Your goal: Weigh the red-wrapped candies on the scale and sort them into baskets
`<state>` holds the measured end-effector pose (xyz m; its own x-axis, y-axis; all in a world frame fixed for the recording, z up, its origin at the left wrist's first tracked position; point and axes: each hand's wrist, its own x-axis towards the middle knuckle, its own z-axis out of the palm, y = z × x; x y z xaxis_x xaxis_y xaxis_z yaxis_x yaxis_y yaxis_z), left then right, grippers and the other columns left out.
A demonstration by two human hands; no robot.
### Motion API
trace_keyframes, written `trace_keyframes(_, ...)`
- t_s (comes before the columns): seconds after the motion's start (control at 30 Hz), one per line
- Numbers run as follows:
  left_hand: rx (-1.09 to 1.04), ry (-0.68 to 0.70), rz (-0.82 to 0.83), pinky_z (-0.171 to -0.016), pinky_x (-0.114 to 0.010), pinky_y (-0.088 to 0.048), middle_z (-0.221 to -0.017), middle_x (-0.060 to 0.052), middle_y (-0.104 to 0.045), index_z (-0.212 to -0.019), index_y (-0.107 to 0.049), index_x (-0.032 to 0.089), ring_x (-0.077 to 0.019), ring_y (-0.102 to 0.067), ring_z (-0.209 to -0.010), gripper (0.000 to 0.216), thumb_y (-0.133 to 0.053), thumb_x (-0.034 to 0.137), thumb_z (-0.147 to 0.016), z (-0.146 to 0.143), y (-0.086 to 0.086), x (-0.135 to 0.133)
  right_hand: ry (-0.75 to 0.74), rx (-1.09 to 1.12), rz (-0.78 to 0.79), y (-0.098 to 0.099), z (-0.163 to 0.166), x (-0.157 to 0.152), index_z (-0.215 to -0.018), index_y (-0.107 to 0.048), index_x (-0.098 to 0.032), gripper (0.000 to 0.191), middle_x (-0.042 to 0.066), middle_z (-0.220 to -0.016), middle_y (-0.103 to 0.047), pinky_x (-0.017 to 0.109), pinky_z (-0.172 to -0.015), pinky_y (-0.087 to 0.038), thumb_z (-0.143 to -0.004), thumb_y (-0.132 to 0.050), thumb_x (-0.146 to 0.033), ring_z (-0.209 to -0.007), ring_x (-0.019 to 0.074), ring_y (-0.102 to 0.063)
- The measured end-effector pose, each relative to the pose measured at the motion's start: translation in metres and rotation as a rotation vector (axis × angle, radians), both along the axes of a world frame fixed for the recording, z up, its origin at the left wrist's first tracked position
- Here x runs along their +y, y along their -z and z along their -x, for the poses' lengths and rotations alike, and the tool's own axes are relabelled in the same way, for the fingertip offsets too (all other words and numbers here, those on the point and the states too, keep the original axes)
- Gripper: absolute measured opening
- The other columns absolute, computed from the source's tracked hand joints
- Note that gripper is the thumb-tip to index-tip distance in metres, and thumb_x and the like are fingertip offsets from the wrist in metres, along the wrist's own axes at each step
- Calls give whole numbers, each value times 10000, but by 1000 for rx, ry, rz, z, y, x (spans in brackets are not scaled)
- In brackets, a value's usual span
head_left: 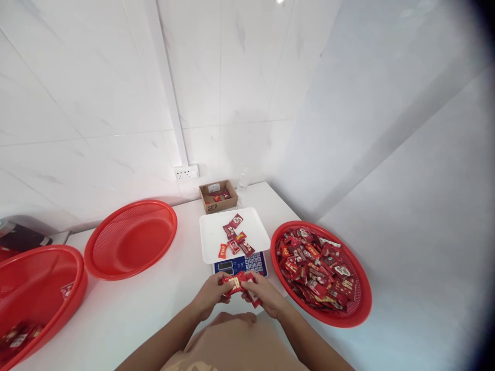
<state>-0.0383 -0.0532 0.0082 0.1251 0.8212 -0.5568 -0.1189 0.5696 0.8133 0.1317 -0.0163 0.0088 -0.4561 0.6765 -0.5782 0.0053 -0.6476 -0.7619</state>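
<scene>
Close to my body, my left hand and my right hand meet in front of the scale. Red wrapped packets are pinched between the fingers of both, and another red packet shows under my right hand. How many packets I hold cannot be made out. Just beyond my hands is a digital scale with a blue keypad. Its white tray bears several small red and dark red packets, lying loose.
At my right stands a red basket filled with red packets. An open cardboard box with a few packets sits behind the tray. Two red baskets, one nearer and one farther, stand at left. A wall socket is behind.
</scene>
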Motion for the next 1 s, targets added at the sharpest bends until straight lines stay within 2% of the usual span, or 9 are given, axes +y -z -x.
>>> trace_keyframes(0.2,10,-23,-29,-539,-230,-359,-662,34,-526,-930,-559,158,-68,-434,-538,522,-634,593,-652,2,5,2,-150,-24,17,5,-3,3,-816,-552,-156,422,-20,-588,-599,224,-505,-368,-577,-725,-457,-519,99,-545)
trace_keyframes(0.3,-15,-105,-2,-564,-222,-367,-693,38,-517,-959,-550,176,-68,-446,-568,542,-608,622,-657,6,3,4,-32,-25,29,11,0,15,-805,-550,-167,422,-29,-575,-593,218,-507,-384,-565,-740,-458,-516,93,-540)
trace_keyframes(0.43,-23,-181,52,-609,-227,-390,-762,28,-537,-1001,-539,192,-74,-477,-619,571,-627,620,-634,14,-1,5,164,-82,26,14,9,45,-814,-552,-183,379,-31,-612,-593,205,-515,-404,-603,-736,-438,-536,81,-541)
trace_keyframes(0.53,-10,-174,71,-624,-235,-400,-778,20,-550,-976,-541,192,-80,-491,-632,530,-629,597,-646,17,-2,4,164,-119,-41,14,17,66,-866,-559,-197,369,-32,-650,-593,198,-478,-378,-662,-688,-476,-528,79,-530)
trace_keyframes(0.63,47,-149,38,-639,-251,-421,-794,8,-559,-970,-545,186,-95,-511,-656,463,-591,560,-701,21,0,4,124,-203,-178,16,18,75,-967,-560,-210,405,-31,-658,-589,226,-499,-401,-705,-632,-511,-545,104,-537)
trace_keyframes(0.73,255,-125,-55,-683,-294,-460,-808,-15,-584,-979,-564,191,-143,-553,-731,375,-527,497,-766,34,7,7,134,-406,-360,20,6,73,-1085,-545,-206,456,5,-741,-624,284,-610,-459,-733,-579,-495,-656,156,-583)
trace_keyframes(0.83,653,-180,-263,-818,-378,-468,-936,-66,-627,-994,-589,204,-212,-572,-912,297,-488,402,-797,62,17,13,193,-645,-621,28,-20,66,-1122,-542,-178,443,83,-975,-645,354,-800,-463,-771,-489,-444,-889,217,-596)
trace_keyframes(0.93,1082,-241,-507,-995,-462,-366,-1175,-124,-575,-1104,-574,188,-270,-474,-1164,345,-449,341,-820,101,24,19,254,-850,-883,38,-52,60,-1145,-542,-134,456,148,-1139,-595,394,-940,-398,-815,-378,-403,-1064,251,-535)
trace_keyframes(1.0,1317,-245,-501,-1052,-502,-285,-1317,-165,-479,-1206,-524,149,-305,-338,-1300,422,-408,336,-846,126,26,21,249,-1012,-972,46,-70,54,-1205,-518,-116,508,176,-1180,-566,421,-961,-376,-829,-346,-411,-1122,277,-497)
